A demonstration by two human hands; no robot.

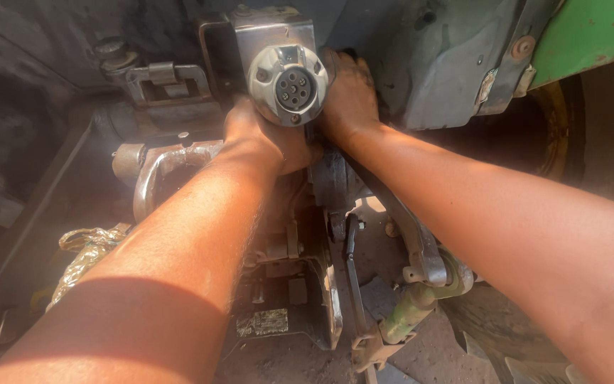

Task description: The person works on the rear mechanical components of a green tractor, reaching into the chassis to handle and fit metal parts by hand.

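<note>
Both hands (261, 135) (349, 92) reach forward, grips clamped behind the round socket (294, 87).

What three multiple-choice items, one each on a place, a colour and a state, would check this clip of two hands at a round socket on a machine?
1. Where is the round socket?
A. Between the two hands
B. On the ground
C. Left of both hands

2. What colour is the body panel at the upper right?
A. Red
B. Green
C. Blue

3. How is the socket's face?
A. Capped shut
B. A plug is pushed in
C. Open, pin holes showing

Answers:
1 A: the left hand lies just below and left of it, the right hand beside it on the right.
2 B: the panel is plainly green.
3 C: a ring of small holes shows in the face, with no plug or cap over it.
</note>
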